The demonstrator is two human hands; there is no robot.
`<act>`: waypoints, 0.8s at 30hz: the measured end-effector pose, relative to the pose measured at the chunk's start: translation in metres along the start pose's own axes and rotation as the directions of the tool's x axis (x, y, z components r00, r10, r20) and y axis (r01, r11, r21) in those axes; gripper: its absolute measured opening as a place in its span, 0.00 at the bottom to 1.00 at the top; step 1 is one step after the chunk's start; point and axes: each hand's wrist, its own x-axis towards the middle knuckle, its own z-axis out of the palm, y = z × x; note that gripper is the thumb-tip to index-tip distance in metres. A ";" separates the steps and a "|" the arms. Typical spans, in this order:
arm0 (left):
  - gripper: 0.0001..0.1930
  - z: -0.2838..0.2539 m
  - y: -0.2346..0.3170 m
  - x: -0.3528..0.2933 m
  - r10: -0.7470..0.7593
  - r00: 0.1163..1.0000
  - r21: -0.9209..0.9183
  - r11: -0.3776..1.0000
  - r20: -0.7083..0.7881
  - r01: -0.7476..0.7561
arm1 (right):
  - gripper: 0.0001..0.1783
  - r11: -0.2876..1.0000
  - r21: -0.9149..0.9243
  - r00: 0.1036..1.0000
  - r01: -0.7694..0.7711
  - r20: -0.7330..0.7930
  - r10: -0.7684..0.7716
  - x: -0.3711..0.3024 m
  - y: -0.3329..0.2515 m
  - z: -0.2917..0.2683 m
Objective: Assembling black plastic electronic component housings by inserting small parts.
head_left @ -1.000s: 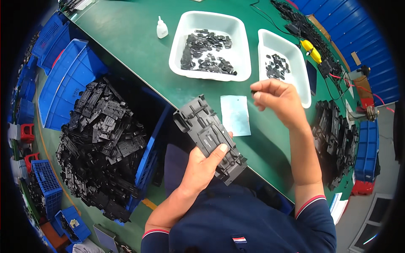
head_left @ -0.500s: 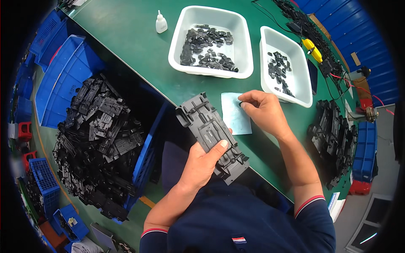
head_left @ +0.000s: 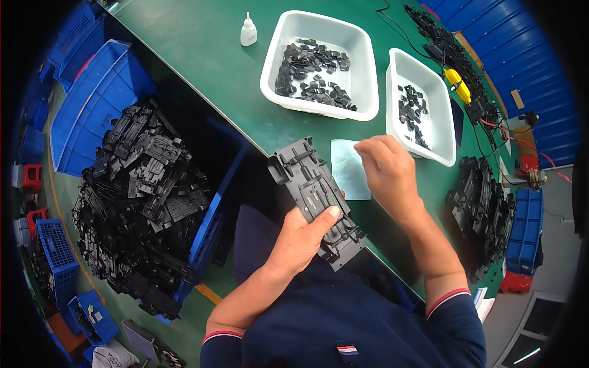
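My left hand grips a black plastic toy car chassis by its near half, thumb across its face. The chassis tilts over the table's front edge, with molded axles and ribs facing up. My right hand is to the right of it, fingers curled and pinched together. Whatever they hold is hidden by the fingers. Below that hand on the green table lies a light blue sheet, partly covered by it.
Two white tubs hold small black plastic pieces. A small white dropper bottle stands left of them. More black chassis are stacked at right. A blue crate heaped with black chassis stands left of the table.
My right hand has lifted off the blue sheet, its fingers curling; the small dark piece at its fingertips no longer shows. The view has shifted slightly. My left hand keeps its grip on the chassis.
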 end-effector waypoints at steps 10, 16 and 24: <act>0.15 0.031 0.001 -0.016 0.173 0.981 0.300 0.934 0.091 -0.193 | 0.22 0.922 -0.005 0.887 0.386 -0.273 -0.373 -0.036 -0.026 -0.038; 0.12 0.044 -0.006 -0.021 0.201 0.974 0.445 0.866 0.109 -0.229 | 0.24 0.907 0.030 0.867 0.421 -0.307 -0.392 -0.050 -0.034 -0.043; 0.13 0.053 -0.005 -0.028 0.221 0.965 0.485 0.835 0.139 -0.261 | 0.23 0.884 0.066 0.852 0.463 -0.309 -0.423 -0.056 -0.040 -0.045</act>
